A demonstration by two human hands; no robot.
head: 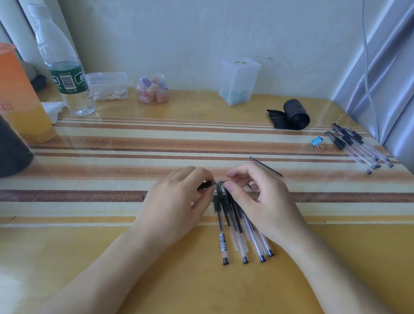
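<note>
Several clear gel pens (237,231) with black grips lie fanned out on the yellow table (193,289) in front of me. Above their upper ends, both hands hold one small pen part sideways. My left hand (174,203) pinches its black end (205,185). My right hand (259,199) pinches the other, clear end between thumb and forefinger. A thin pen refill (264,165) lies loose on the table just behind my right hand. The part's middle is mostly hidden by my fingertips.
A second group of pens (356,147) lies at the right edge, beside a blue binder clip (317,141) and a black bag roll (294,115). Along the back stand a clear box (238,82), a jar (152,88), a cotton swab box (107,85), a water bottle (63,65) and an orange cup (13,89).
</note>
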